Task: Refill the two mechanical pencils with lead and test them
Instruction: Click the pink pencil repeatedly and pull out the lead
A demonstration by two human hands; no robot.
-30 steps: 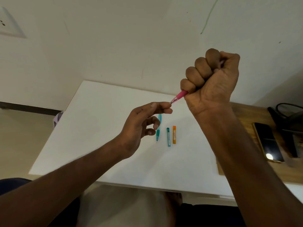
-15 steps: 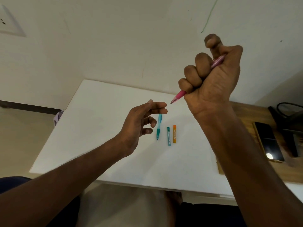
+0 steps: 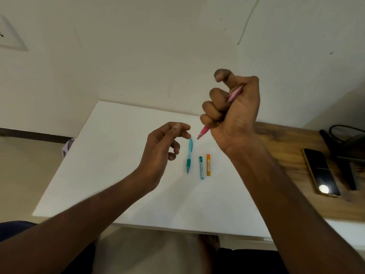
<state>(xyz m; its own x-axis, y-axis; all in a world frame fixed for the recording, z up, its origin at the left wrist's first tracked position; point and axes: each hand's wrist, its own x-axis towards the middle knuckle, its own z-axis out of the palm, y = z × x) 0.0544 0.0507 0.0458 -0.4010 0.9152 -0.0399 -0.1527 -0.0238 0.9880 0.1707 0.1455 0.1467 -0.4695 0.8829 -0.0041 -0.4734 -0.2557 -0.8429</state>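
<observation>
My right hand [image 3: 233,111] grips a pink mechanical pencil [image 3: 204,132] in its fist above the white board [image 3: 110,155], tip pointing down-left, index finger lifted off the barrel. My left hand [image 3: 164,147] hovers just left of that tip with thumb and forefinger close together; I cannot tell whether a lead is between them. A teal mechanical pencil [image 3: 189,155] lies on the board with its tip toward me. Beside it lie a teal lead case [image 3: 201,167] and an orange lead case [image 3: 208,165], side by side.
The white board rests partly on a wooden desk [image 3: 286,151] to the right. A phone [image 3: 321,172] lies face up on the wood, with a dark stand and cable [image 3: 347,151] beyond it. A wall rises behind.
My left fingers have come off the pink pencil's tip and drawn slightly left. My right hand has lowered toward the board and its index finger has lifted from the fist.
</observation>
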